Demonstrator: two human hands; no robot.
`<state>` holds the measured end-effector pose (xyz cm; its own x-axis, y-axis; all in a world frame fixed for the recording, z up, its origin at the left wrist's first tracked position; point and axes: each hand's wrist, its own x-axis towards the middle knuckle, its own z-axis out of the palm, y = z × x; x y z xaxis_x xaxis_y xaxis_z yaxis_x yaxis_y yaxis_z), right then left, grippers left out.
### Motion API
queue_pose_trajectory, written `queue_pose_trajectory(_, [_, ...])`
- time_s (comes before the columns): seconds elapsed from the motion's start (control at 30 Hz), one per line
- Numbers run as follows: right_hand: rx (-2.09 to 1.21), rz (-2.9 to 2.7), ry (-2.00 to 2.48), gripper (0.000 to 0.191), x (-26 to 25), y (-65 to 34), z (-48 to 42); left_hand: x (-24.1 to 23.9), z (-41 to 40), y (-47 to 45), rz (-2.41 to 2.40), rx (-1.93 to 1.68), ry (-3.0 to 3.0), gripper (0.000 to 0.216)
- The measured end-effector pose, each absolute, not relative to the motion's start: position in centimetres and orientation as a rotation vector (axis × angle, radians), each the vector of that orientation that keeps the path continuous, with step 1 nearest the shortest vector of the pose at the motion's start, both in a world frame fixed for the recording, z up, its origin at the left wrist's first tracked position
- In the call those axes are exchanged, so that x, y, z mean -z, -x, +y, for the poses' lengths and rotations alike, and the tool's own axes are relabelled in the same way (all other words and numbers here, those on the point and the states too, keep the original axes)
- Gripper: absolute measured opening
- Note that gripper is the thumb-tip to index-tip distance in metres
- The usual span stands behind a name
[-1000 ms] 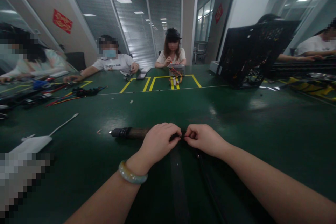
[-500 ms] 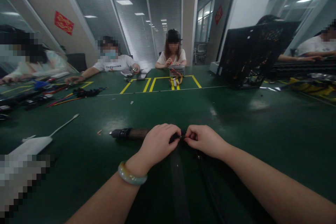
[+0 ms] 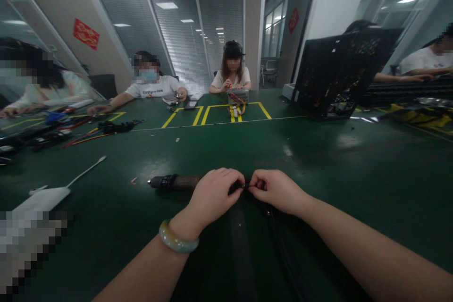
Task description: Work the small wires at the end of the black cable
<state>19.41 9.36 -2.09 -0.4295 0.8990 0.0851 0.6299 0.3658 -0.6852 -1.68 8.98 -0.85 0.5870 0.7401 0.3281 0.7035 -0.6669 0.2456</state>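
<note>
My left hand (image 3: 215,193) is closed around a dark sleeved cable bundle (image 3: 175,182) that lies across the green table (image 3: 354,174). Its black connector end sticks out to the left of my fist. My right hand (image 3: 276,190) is pinched shut on a small dark piece right beside my left fingers; the two hands almost touch. A black cable (image 3: 283,250) and a dark strap (image 3: 242,245) run from the hands toward me. A pale green bracelet (image 3: 177,240) sits on my left wrist.
A white device with a thin cable (image 3: 49,196) lies at the left. Coloured wire bundles (image 3: 106,127) lie further back left. A black open crate (image 3: 339,75) stands at the right. Other people sit round the far and side edges; yellow tape boxes (image 3: 212,112) mark the far table.
Both hands stay in nearly the same place. The view has shifted slightly, so they sit a little lower in the picture.
</note>
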Motion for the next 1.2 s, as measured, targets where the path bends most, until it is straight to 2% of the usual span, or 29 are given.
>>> queue_pose_trajectory(0.73, [-0.818, -2.169, 1.317, 0.004, 1.96, -19.30, 9.18, 0.95, 8.92, 1.66, 1.289, -0.621, -2.692, 0.019])
queue_pose_trajectory(1.2, [-0.787, -2.182, 1.281, 0.005, 2.29, -19.37, 9.31, 0.93, 9.08, 1.56, 1.254, -0.610, -2.694, 0.013])
